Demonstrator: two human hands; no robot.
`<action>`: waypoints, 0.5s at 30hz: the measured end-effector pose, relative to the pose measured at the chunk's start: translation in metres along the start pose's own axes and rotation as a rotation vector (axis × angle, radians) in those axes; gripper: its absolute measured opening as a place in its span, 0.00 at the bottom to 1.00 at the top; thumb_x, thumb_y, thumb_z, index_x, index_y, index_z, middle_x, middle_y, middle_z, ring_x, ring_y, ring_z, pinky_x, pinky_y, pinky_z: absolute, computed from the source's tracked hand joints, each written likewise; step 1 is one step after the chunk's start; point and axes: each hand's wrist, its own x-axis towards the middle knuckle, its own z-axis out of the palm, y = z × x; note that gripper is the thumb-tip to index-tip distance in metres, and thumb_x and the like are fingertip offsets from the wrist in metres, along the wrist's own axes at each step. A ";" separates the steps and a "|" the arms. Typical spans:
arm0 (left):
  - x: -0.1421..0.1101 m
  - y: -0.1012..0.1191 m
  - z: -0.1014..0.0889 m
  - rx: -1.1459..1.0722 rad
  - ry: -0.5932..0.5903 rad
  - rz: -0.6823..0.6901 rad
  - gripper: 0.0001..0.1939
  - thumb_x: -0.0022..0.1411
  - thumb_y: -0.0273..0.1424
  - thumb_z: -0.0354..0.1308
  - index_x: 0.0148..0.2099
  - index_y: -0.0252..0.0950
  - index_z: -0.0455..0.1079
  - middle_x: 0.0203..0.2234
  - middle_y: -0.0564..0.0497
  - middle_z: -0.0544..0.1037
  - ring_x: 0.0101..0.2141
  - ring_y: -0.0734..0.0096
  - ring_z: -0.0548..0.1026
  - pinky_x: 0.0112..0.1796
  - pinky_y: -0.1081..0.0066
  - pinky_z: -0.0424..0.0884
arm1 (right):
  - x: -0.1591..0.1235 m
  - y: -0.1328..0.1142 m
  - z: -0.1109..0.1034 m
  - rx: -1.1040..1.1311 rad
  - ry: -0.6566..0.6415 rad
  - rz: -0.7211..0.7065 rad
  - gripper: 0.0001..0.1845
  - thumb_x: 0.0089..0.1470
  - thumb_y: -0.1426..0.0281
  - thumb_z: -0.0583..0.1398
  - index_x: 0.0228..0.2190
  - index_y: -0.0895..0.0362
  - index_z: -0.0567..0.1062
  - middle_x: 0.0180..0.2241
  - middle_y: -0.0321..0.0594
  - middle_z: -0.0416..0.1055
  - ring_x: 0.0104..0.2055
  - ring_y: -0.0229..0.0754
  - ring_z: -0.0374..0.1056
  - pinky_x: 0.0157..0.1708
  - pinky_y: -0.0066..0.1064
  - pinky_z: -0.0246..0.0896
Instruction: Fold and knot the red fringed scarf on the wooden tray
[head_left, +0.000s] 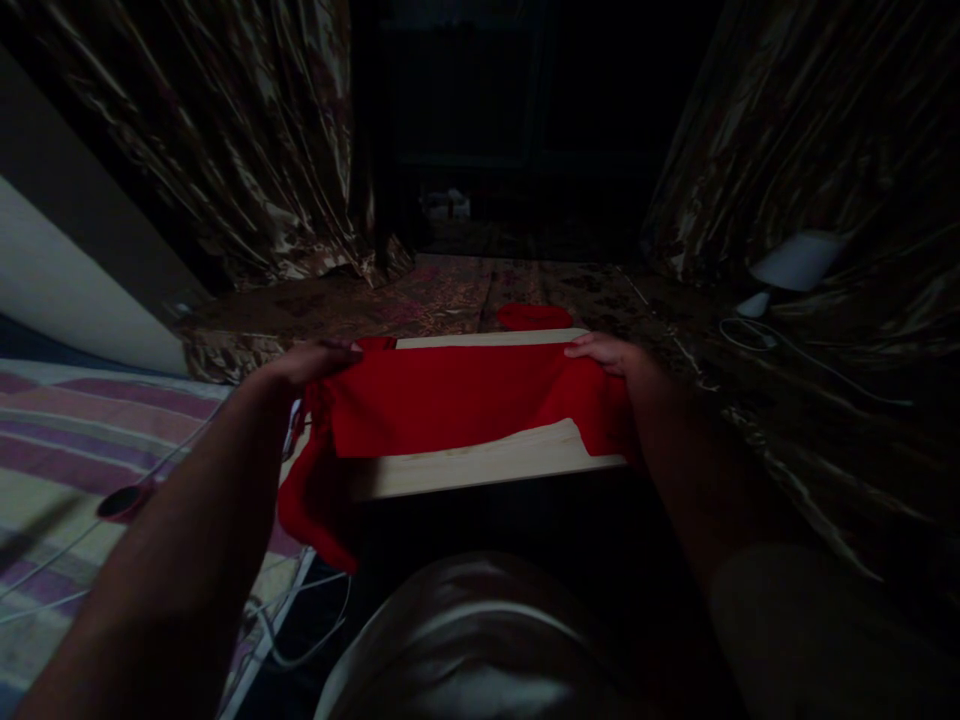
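A length of red cloth (450,395) is stretched between my two hands over a pale wooden board (480,465). My left hand (319,360) is closed on its upper left edge, and some of the cloth hangs down past the board's left end. On the upper right edge, my right hand (600,350) pinches the cloth, with more of it draping over the board's right end. The board's near edge and a strip of its far edge show. Whether the cloth rests on the board or is held just above it, I cannot tell.
A folded red piece (534,317) lies beyond the board. On the left is a striped bedspread (67,430) with a dark red cup-like object (124,503) and white cables. A white lamp (799,262) with a cord stands at right. Patterned curtains (247,130) hang behind in dim light.
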 end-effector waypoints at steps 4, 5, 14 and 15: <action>0.023 0.000 0.013 0.708 -0.041 0.032 0.10 0.53 0.34 0.65 0.37 0.34 0.78 0.33 0.41 0.82 0.39 0.52 0.79 0.41 0.65 0.74 | 0.026 -0.008 0.019 -0.597 0.201 -0.053 0.04 0.52 0.71 0.66 0.31 0.58 0.81 0.33 0.43 0.80 0.33 0.41 0.73 0.36 0.28 0.65; 0.025 0.000 0.020 0.797 0.000 0.055 0.13 0.54 0.34 0.64 0.42 0.34 0.78 0.37 0.39 0.82 0.42 0.49 0.79 0.43 0.64 0.73 | 0.031 -0.009 0.025 -0.721 0.218 -0.068 0.04 0.52 0.71 0.66 0.32 0.58 0.82 0.35 0.44 0.81 0.35 0.42 0.73 0.36 0.27 0.64; -0.010 0.001 0.103 0.808 -0.257 0.464 0.28 0.67 0.44 0.49 0.64 0.39 0.67 0.58 0.41 0.75 0.54 0.55 0.75 0.52 0.65 0.69 | 0.030 -0.009 0.047 -0.950 0.118 -0.110 0.16 0.57 0.64 0.62 0.44 0.59 0.82 0.46 0.49 0.80 0.45 0.46 0.74 0.40 0.27 0.62; -0.014 0.000 0.111 0.796 -0.300 0.504 0.29 0.67 0.44 0.47 0.66 0.39 0.65 0.60 0.41 0.73 0.56 0.56 0.73 0.54 0.65 0.67 | 0.028 -0.008 0.046 -0.923 0.110 -0.108 0.15 0.58 0.65 0.61 0.42 0.59 0.82 0.45 0.48 0.80 0.44 0.45 0.74 0.40 0.26 0.62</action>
